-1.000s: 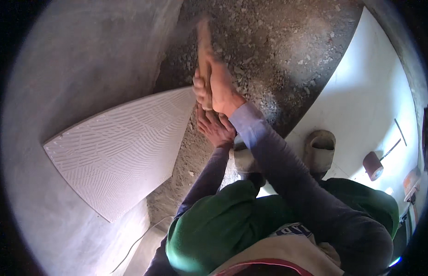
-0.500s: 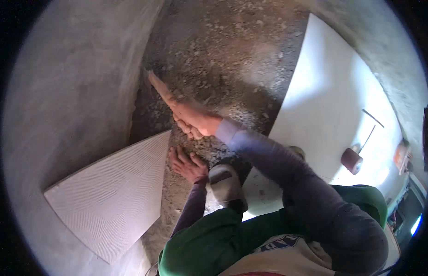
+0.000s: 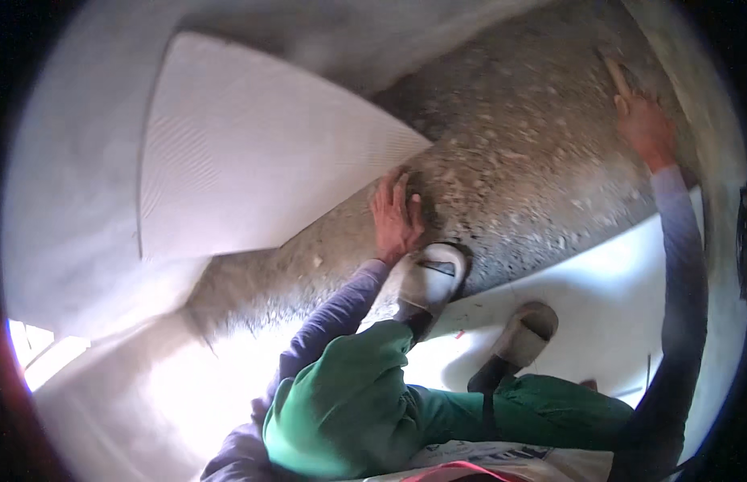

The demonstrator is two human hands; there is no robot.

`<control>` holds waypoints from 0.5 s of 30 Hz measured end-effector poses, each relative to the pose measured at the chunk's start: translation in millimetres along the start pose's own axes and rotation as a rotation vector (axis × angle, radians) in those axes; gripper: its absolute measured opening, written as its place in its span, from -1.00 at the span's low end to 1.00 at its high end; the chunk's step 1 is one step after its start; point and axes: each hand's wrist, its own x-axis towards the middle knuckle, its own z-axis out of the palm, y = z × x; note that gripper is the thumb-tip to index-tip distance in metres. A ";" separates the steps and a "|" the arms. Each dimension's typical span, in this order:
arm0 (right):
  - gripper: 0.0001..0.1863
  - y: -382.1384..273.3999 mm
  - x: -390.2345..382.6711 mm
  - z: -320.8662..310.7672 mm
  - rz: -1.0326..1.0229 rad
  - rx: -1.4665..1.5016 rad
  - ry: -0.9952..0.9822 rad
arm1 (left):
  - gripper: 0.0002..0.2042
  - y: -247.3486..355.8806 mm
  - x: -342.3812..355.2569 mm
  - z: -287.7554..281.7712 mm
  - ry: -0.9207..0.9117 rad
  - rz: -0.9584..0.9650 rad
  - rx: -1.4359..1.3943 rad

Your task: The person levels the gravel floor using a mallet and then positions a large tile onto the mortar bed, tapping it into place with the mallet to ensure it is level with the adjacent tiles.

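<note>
My right hand (image 3: 648, 132) reaches far out at the upper right, closed round a tool with a light wooden handle (image 3: 618, 76). The tool's thin dark end is blurred and lies close to the rough ground by the wall. Lower down, my left hand (image 3: 397, 215) rests on the gritty ground (image 3: 502, 161) with its fingers stretched and somewhat apart, holding nothing. Just above its fingertips is the near edge of a large pale tile (image 3: 261, 153), its face marked with fine combed ridges. I cannot tell whether the fingers touch it.
A smooth white slab (image 3: 582, 305) lies at the lower right. My feet wear pale slippers (image 3: 432, 277), one at the slab's edge and one on it. Grey walls (image 3: 703, 72) rise at the right and behind the tile. Strong light falls at the lower left.
The view has turned, so the tile now sits at the upper left. My right hand has swung from in front of the left hand out to the far right with the tool.
</note>
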 end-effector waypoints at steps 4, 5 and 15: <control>-0.48 -107.9 12.0 -92.9 -0.431 0.480 0.300 | -0.60 -20.8 -21.4 -44.1 -0.104 -0.407 -0.138; -0.48 -139.5 8.2 -120.7 -0.607 0.700 0.365 | -0.56 -28.5 -29.9 -59.6 -0.248 -0.613 -0.208; -0.41 -343.4 -17.0 -308.9 -0.749 1.346 0.135 | -0.37 89.8 -143.2 -286.9 -0.523 -1.490 -1.311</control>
